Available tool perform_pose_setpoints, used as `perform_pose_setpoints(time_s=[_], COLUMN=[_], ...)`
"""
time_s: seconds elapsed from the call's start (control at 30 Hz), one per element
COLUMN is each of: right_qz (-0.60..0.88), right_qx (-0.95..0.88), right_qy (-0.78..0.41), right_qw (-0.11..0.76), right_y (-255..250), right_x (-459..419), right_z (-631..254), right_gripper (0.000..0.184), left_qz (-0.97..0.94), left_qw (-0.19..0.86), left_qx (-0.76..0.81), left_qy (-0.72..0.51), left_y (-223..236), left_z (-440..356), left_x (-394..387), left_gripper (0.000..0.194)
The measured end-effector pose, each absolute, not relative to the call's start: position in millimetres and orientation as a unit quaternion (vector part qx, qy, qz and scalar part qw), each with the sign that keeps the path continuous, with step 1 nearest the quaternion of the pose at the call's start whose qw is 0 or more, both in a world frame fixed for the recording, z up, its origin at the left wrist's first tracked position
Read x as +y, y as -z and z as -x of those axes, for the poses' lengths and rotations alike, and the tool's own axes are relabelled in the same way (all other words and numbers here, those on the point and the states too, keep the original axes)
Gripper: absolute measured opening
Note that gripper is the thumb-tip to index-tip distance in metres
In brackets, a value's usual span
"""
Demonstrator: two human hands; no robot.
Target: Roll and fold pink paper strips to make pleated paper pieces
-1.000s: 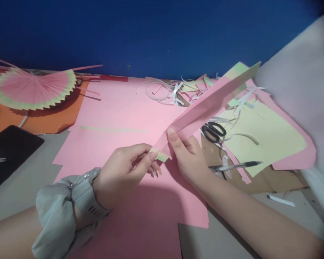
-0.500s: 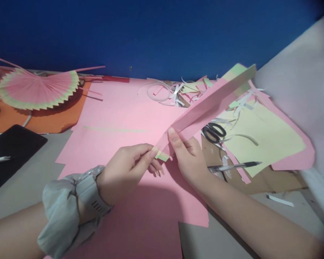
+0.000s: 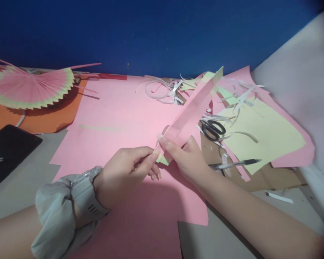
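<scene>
Both my hands grip a long folded pink paper strip [image 3: 192,108] with a pale green edge, and its far end rises up and to the right. My left hand [image 3: 124,172] pinches the strip's near end between thumb and fingertips. My right hand [image 3: 187,158] holds the strip just above that, with the thumb laid along its side. A grey watch and a grey scrunchie sit on my left wrist. Under the hands lies a large pink paper sheet [image 3: 118,122].
Black scissors [image 3: 212,130] and a pen [image 3: 234,164] lie right of my hands, beside a yellow sheet [image 3: 264,136] and paper scraps [image 3: 164,91]. A pink pleated paper fan [image 3: 29,88] rests on orange paper at the far left. A black tablet [image 3: 8,147] sits at the left edge.
The strip's far end has swung left and stands steeper. My right hand has shifted slightly left, its thumb now lower on the strip. My left hand keeps its pinch.
</scene>
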State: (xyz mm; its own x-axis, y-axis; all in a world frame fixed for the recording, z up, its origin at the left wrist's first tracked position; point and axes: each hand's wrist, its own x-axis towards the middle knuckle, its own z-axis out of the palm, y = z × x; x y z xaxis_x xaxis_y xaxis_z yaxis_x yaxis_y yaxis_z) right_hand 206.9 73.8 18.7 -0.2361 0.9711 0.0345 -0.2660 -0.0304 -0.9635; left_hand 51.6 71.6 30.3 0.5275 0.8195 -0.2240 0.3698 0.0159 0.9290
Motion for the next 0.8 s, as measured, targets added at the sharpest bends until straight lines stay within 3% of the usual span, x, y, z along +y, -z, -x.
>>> perform_pose_setpoints(time_s=[0.2, 0.37, 0.53, 0.8], right_qz=[0.391, 0.37, 0.371, 0.38], right_qx=[-0.512, -0.494, -0.486, -0.442], right_qy=[-0.585, -0.613, -0.609, -0.651], right_qw=[0.492, 0.493, 0.504, 0.486], right_y=[-19.8, -19.6, -19.0, -15.8], right_x=[74.6, 75.4, 75.0, 74.1], right_z=[-208.9, -208.3, -207.5, -208.2], right_gripper=[0.022, 0.023, 0.021, 0.022], left_qz=[-0.688, -0.677, -0.7, -0.704], left_qw=[0.543, 0.532, 0.493, 0.512], left_qx=[0.445, 0.473, 0.483, 0.459], left_qy=[-0.184, -0.185, -0.183, -0.179], left_y=[-30.6, -32.4, -36.3, -33.7], left_z=[-51.2, -49.3, -49.6, -47.7], left_x=[72.0, 69.7, 70.3, 73.5], left_gripper=[0.04, 0.031, 0.033, 0.036])
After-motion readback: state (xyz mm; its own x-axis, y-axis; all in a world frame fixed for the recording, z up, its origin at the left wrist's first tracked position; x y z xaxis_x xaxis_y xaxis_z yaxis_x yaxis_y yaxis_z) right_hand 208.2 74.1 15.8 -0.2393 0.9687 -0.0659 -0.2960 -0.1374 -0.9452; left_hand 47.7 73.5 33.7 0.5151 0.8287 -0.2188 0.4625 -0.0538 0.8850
